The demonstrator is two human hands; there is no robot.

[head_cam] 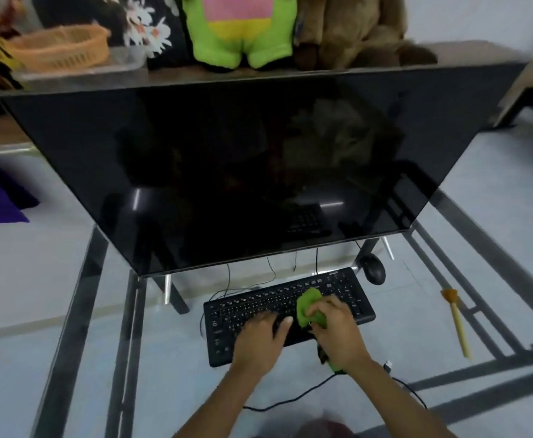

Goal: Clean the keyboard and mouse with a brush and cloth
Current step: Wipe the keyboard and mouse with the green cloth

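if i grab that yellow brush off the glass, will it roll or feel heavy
The brush looks slim and probably light. Its long round handle lies flat on the glass table, so a nudge could roll it, though the flared orange head may check that. It likely stays stiff.

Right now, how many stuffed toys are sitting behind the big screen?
2. A green stuffed toy sits behind the screen near the middle; a brown stuffed toy sits touching its right side. Others may be hidden or out of frame.

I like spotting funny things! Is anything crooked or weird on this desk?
Yes. The black keyboard sits crooked, slanted against the monitor's bottom edge. Its USB plug lies loose on the glass desk, plugged into nothing. The yellow brush just lies off to the right.
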